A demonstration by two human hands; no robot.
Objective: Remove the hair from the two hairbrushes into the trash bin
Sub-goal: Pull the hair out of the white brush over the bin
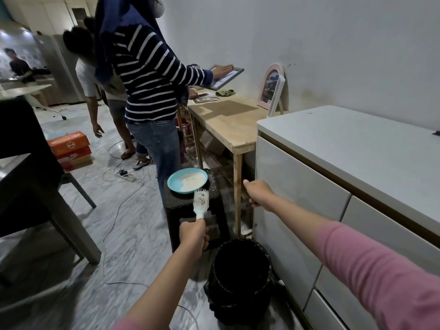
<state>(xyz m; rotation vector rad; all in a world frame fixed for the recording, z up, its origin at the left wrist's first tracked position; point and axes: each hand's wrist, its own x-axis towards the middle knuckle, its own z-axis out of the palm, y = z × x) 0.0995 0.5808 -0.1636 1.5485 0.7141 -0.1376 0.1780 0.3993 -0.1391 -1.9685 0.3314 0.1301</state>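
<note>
My left hand (193,234) grips the handle of a white hairbrush (200,202), held upright with bristles facing me and dark hair caught among them. The brush hangs over the dark stool, left of and beyond the black trash bin (240,279) on the floor. My right hand (258,192) is stretched forward to the right of the brush, fingers curled shut; whether it pinches any hair is too small to tell. Only one hairbrush is in view.
A dark stool (190,208) carries a blue plate (187,180) with pale powder. A white cabinet (333,186) stands at right, a wooden table (228,120) beyond it. A person in a striped top (147,75) stands ahead. Cables and a power strip (123,175) lie on the floor.
</note>
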